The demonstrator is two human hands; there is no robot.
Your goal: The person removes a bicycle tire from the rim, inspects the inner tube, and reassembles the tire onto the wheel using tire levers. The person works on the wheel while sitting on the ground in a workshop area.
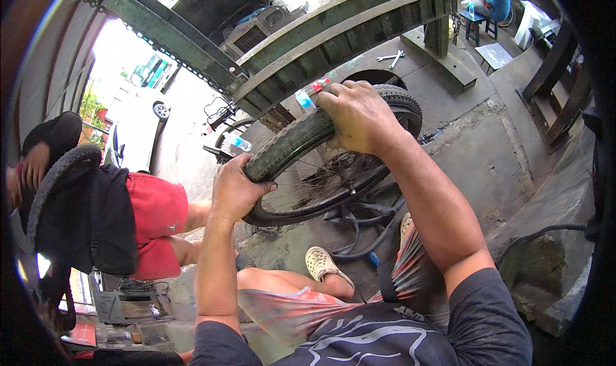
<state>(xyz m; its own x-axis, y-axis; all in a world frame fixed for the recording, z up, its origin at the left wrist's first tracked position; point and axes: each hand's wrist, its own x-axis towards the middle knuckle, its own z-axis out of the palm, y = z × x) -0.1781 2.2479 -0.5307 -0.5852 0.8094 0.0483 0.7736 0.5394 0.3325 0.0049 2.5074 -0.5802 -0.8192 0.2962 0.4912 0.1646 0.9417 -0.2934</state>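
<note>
A bicycle wheel with thin spokes point(301, 185) is held tilted in front of me. Its knobbly black tyre point(289, 146) is on my side of a green metal frame. My left hand point(239, 187) is closed round the tyre at the wheel's left end, thumb toward the spokes. Higher up and to the right, my right hand point(359, 117) grips the same tyre from above, its fingers partly hidden. Below the wheel, black rubber tubing point(350, 234) lies in loops on the floor near my beige clog point(324, 263).
Ahead stands a heavy green metal frame point(359, 35) with chains. Two wrenches point(393, 59) lie on the floor beyond. Plastic bottles point(240, 142) stand past the wheel. At left, a person in red shorts point(154, 205) is beside another tyre point(46, 189). Another person point(494, 0) sits far right.
</note>
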